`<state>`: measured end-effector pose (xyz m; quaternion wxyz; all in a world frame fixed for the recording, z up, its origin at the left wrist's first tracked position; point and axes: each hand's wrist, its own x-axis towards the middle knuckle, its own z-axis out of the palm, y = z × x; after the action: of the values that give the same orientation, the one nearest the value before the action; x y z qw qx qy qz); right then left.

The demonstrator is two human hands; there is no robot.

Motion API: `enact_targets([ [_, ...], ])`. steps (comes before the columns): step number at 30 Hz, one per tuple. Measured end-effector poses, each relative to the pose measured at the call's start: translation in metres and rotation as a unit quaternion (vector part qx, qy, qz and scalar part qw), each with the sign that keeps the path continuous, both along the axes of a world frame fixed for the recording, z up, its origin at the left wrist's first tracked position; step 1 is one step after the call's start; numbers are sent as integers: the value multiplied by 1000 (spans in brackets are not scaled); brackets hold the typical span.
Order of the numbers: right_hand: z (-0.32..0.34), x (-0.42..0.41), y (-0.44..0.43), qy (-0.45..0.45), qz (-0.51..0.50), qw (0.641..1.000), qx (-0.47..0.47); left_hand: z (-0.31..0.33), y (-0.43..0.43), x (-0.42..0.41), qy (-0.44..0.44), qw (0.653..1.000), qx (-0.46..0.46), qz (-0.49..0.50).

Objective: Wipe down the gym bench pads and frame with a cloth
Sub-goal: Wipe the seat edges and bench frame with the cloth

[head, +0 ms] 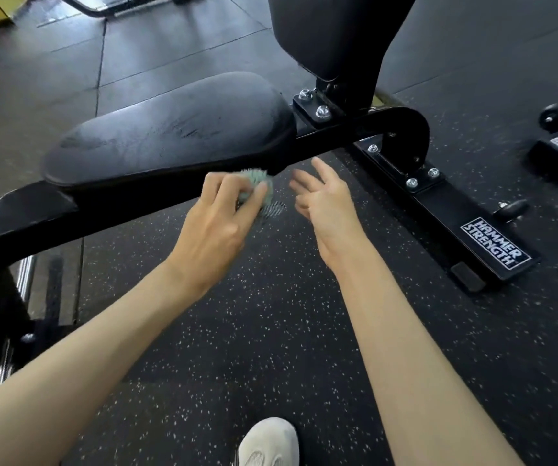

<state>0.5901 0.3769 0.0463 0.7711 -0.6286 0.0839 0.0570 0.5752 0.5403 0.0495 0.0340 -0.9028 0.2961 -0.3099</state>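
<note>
The black seat pad [170, 129] of the gym bench lies across the middle, its surface streaked with damp marks. The upright back pad [331, 31] rises at the top. A black steel frame beam [143, 203] runs under the seat pad. My left hand [217, 223] grips a bunched pale green cloth [262, 186] against the front of this beam, just below the seat pad's edge. My right hand [324, 200] hovers beside it with relaxed, slightly curled fingers, holding nothing.
The bench's floor bar [456, 223] with a "Hammer Strength" label stretches to the right on the speckled rubber floor [271, 348]. A small wheel [555, 117] and another machine's base sit far right. My white shoe [267, 442] shows at the bottom. Another bench frame stands top left.
</note>
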Motion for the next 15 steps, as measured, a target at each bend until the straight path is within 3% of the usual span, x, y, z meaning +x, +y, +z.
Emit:
enact_targets([
  [6, -5, 3, 6, -4, 1, 1000, 23, -6, 8, 15, -9, 998, 66, 22],
  [8, -8, 4, 5, -9, 6, 1000, 22, -9, 18, 2, 28, 997, 54, 47],
  [11, -9, 7, -2, -6, -9, 999, 34, 7, 7, -3, 2, 1000, 24, -7],
  [13, -9, 10, -5, 10, -38, 996, 84, 22, -15, 12, -37, 998, 30, -42],
  [15, -9, 11, -6, 30, -63, 985, 158, 34, -41, 35, -62, 993, 94, -45],
])
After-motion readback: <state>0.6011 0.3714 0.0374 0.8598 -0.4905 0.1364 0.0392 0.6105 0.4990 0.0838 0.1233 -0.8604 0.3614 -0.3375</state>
